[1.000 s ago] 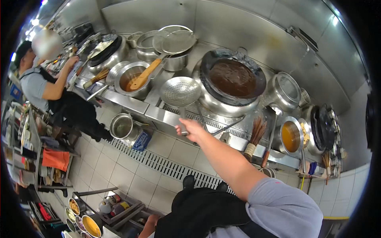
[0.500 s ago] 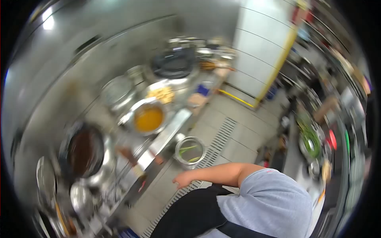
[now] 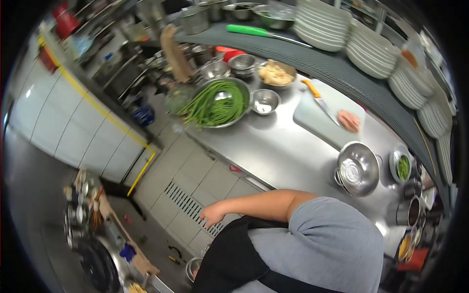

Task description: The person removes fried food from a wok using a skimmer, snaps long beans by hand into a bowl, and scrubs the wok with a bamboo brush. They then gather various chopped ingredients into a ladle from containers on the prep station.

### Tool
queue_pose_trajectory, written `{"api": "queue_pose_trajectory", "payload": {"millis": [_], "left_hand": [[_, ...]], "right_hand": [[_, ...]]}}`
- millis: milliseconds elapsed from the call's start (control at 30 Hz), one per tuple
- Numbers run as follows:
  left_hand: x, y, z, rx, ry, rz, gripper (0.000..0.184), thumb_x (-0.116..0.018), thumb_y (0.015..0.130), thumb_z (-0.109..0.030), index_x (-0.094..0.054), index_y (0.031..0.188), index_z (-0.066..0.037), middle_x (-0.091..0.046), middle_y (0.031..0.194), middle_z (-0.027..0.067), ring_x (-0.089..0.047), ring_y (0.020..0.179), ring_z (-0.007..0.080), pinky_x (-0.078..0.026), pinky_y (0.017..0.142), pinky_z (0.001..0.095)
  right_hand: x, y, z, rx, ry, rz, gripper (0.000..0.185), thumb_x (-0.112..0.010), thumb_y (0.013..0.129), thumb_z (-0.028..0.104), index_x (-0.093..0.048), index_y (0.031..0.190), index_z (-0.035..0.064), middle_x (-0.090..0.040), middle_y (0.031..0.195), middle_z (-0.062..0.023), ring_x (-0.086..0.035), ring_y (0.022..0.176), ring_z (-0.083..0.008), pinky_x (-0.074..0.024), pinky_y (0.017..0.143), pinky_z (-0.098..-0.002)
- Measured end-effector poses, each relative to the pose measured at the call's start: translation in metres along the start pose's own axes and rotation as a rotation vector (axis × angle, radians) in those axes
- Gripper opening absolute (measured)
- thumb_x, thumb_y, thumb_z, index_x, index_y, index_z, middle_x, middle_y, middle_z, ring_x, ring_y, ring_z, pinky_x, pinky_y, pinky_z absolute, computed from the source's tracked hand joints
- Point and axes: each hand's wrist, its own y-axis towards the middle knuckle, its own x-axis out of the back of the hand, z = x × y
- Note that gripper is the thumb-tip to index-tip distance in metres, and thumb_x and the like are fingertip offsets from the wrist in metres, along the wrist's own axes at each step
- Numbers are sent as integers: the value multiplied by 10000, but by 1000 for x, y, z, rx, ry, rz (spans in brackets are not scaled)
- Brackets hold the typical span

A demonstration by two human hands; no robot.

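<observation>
One right hand hangs over the floor drain, fingers slightly apart. I cannot tell the grip of the left hand.

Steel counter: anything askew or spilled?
Nothing looks spilled or damaged on the steel counter. Slightly untidy: the long green stalks droop over the left edge of their metal bowl instead of lying inside.
</observation>
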Motion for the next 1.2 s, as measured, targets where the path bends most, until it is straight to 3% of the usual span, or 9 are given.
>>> {"api": "queue_pose_trajectory", "payload": {"millis": [167,267,400,600,700,967,1100,1167,1200], "left_hand": [[20,57,-91,-59,134,110,263,-564,935,-178,-570,762,21,-543,674,44,-455,636,110,-412,610,283],[31,144,-38,-76,-28,231,314,-597,912,-259,-601,787,29,-589,670,80,-533,635,176,-444,638,323],[54,179,-18,-149,237,315,298,-612,889,-273,-617,807,13,-605,699,90,-552,674,203,-452,659,339],[103,218,26,-168,411,378,285,-635,856,-295,-642,836,-11,-629,741,105,-581,733,244,-465,690,362],[119,233,49,-145,436,400,283,-647,839,-306,-654,851,-23,-641,762,112,-595,762,265,-471,706,374],[124,278,34,-137,436,497,294,-678,795,-334,-687,890,-55,-673,818,132,-634,840,319,-488,748,405],[115,323,20,-109,397,523,305,-689,778,-345,-699,904,-68,-685,839,139,-648,869,340,-494,764,417],[103,361,26,-351,821,576,244,-695,754,-286,-717,935,-124,-691,904,129,-650,916,319,-503,776,417],[103,371,22,-335,802,575,244,-695,754,-286,-717,935,-124,-691,904,129,-650,916,319,-503,776,417]], "right_hand": [[17,-26,-21,-134,226,-60,603,-645,847,341,-489,1304,-19,-676,873,-146,-643,686,-247,-514,657,-370],[20,-17,-26,-182,190,-90,585,-640,844,347,-507,1284,-14,-679,853,-154,-652,716,-265,-512,676,-383],[27,17,-42,-163,24,-185,559,-624,848,358,-528,1253,-16,-682,828,-156,-660,730,-276,-508,687,-388],[61,27,-32,-392,114,-281,528,-609,854,373,-551,1238,16,-689,848,-151,-665,793,-288,-506,747,-396],[64,45,-37,-272,-143,-398,527,-612,856,360,-546,1244,9,-691,824,-133,-670,729,-259,-514,700,-374],[97,107,-17,-261,-143,-218,531,-610,884,344,-512,1278,2,-692,926,-147,-675,731,-217,-521,683,-341],[131,135,-30,-379,59,-83,530,-618,886,345,-521,1266,-12,-685,904,-157,-668,707,-214,-524,686,-335],[154,151,-40,-392,105,-99,526,-629,885,338,-528,1259,-18,-678,824,-147,-662,662,-200,-529,641,-326],[170,161,-40,-388,96,-77,526,-629,885,338,-528,1259,-18,-678,824,-147,-662,662,-200,-529,641,-326]]}}
